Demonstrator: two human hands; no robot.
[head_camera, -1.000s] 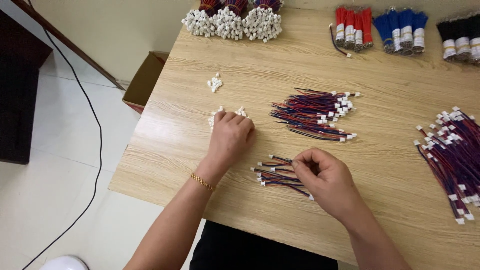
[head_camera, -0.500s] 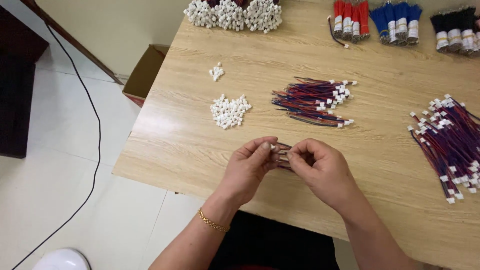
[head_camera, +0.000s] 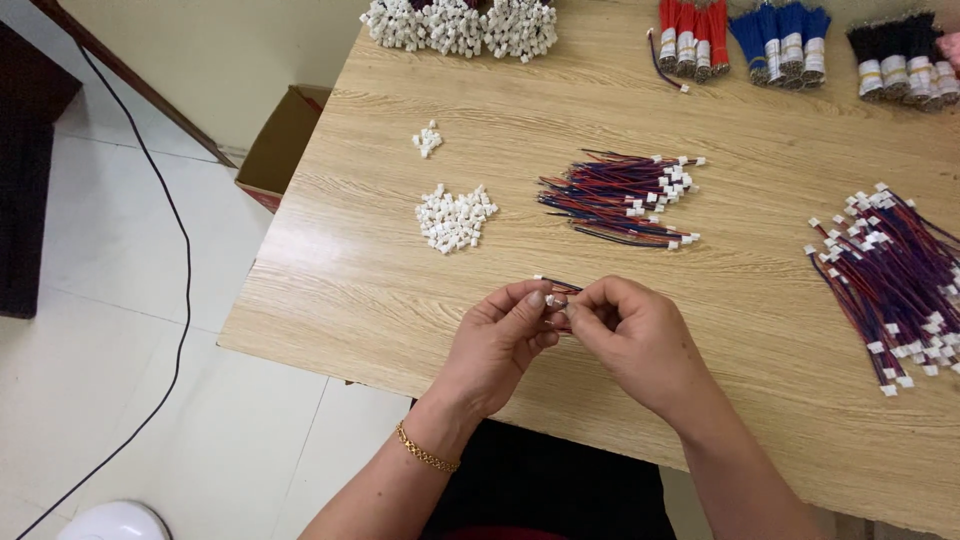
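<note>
My left hand (head_camera: 498, 340) and my right hand (head_camera: 630, 335) meet above the near part of the wooden table (head_camera: 350, 250). Between their fingertips is a small white connector (head_camera: 551, 300), held by the left hand. The right hand pinches thin red and blue wires (head_camera: 558, 286) that poke out above the fingers. A small heap of white connectors (head_camera: 453, 217) lies just beyond my left hand. A bundle of red and blue wires with white plugs (head_camera: 625, 197) lies beyond my right hand.
Another pile of wired plugs (head_camera: 895, 275) lies at the right edge. A few loose white connectors (head_camera: 427, 138) sit further back. Along the far edge are white connector clusters (head_camera: 460, 25) and red (head_camera: 690, 40), blue (head_camera: 780, 40) and black (head_camera: 900, 55) wire bundles. A cardboard box (head_camera: 280, 145) stands on the floor at left.
My left hand left the heap of white connectors and came over to my right hand. Both hands lifted the wires off the table and now work together.
</note>
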